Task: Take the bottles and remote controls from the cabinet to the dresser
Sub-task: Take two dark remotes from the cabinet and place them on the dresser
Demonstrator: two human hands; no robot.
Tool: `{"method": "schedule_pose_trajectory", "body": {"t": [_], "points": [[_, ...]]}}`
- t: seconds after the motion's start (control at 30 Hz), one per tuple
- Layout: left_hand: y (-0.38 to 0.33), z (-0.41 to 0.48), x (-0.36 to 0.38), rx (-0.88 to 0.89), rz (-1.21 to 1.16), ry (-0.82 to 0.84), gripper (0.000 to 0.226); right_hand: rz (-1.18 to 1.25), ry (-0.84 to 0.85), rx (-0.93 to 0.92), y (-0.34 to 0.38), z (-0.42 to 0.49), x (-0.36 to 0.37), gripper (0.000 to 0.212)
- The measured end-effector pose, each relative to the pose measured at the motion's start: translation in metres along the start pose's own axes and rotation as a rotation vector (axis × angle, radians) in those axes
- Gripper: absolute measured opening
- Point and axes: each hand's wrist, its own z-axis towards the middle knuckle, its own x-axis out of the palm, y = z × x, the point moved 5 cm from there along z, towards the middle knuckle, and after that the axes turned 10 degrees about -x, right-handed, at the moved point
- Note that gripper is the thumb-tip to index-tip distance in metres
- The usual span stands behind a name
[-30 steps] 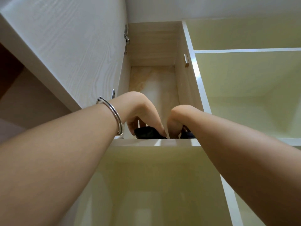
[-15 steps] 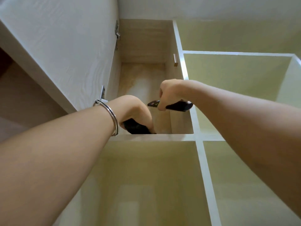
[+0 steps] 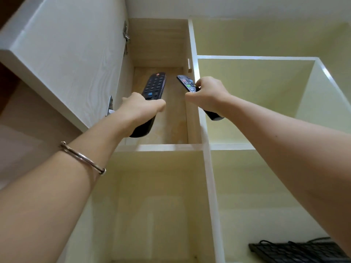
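My left hand [image 3: 140,109] grips a long black remote control [image 3: 154,86] with a red button at its far tip, held in front of the open upper cabinet compartment [image 3: 171,126]. My right hand [image 3: 207,93] grips a second, slimmer black remote control [image 3: 187,83] with coloured buttons; its back end sticks out below my wrist. Both remotes are lifted clear of the compartment's shelf edge [image 3: 167,147]. No bottles are visible.
The white cabinet door [image 3: 66,50] stands open at the left with its hinges showing. Pale yellow open cubbies [image 3: 256,88] lie to the right and below. A black keyboard [image 3: 296,251] with a cable rests in the lower right cubby.
Both hands have come up and out of the compartment, each carrying a remote. The left hand's remote, earlier low behind the shelf edge, now shows its full length.
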Motion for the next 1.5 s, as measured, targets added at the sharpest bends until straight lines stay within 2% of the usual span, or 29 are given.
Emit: {"method": "schedule_pose_trajectory", "body": {"t": [0.07,0.13,0.23,0.33,0.47,0.67,0.83,0.93,1.13,1.23,1.5], "points": [[0.000,-0.016,0.001,0.018,-0.012,-0.051,0.051,0.026,0.007,0.002,-0.004,-0.013,-0.003,0.009],[0.000,-0.031,0.004,0.063,-0.028,-0.087,0.042,0.031,0.008,-0.020,-0.007,-0.028,-0.005,0.007],[0.006,-0.061,0.007,0.081,-0.065,-0.089,0.035,0.089,-0.036,-0.038,-0.009,-0.058,-0.010,0.030],[0.019,-0.095,0.016,0.039,-0.168,0.033,0.030,0.159,-0.061,0.010,-0.009,-0.104,-0.020,0.039],[0.050,-0.156,0.040,-0.020,-0.329,0.290,0.025,0.126,-0.050,0.123,-0.013,-0.181,-0.038,0.037],[0.106,-0.294,0.099,-0.122,-0.299,0.730,0.024,-0.039,0.064,0.388,-0.013,-0.348,-0.086,0.041],[0.153,-0.439,0.137,-0.255,-0.228,1.171,0.020,-0.281,0.240,0.839,0.014,-0.543,-0.143,0.042],[0.170,-0.535,0.146,-0.306,-0.135,1.405,0.020,-0.402,0.246,1.174,0.059,-0.659,-0.195,0.045],[0.164,-0.694,0.136,-0.307,-0.056,1.751,0.015,-0.652,-0.007,1.663,0.192,-0.823,-0.310,0.040],[0.156,-0.762,0.133,-0.264,0.058,1.846,0.033,-0.760,-0.203,1.828,0.269,-0.881,-0.354,0.039],[0.028,-0.983,0.099,0.271,0.088,2.126,0.031,-0.955,-0.539,2.182,0.449,-0.999,-0.460,0.044]]}}
